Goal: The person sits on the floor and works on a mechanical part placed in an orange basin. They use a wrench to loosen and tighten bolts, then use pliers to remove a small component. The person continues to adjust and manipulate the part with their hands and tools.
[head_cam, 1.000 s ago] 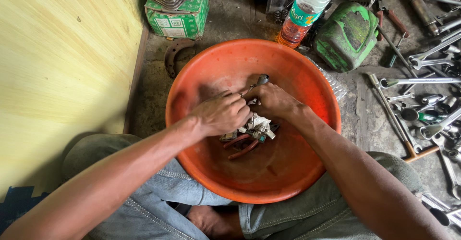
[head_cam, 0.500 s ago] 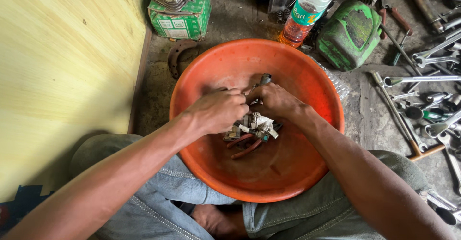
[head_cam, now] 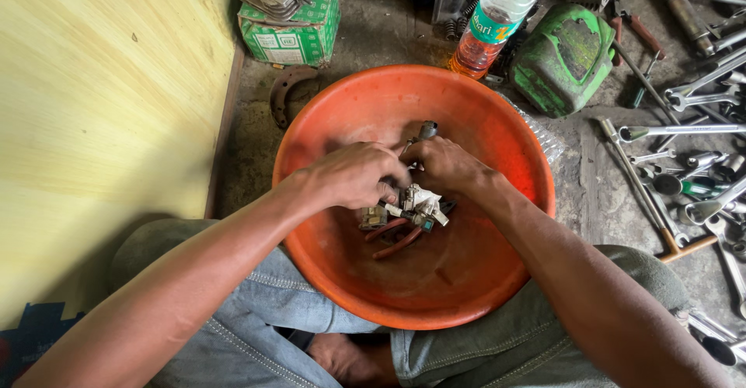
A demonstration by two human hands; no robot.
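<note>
Both your left hand (head_cam: 353, 177) and right hand (head_cam: 444, 167) pinch a small metal part (head_cam: 412, 205) over the middle of the orange basin (head_cam: 326, 108).

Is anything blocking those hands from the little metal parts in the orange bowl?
Nothing visible. The left hand and right hand are already on the metal parts inside the orange bowl.

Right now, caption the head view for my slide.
Both hands, left hand and right hand, work small metal parts inside an orange basin.
</note>
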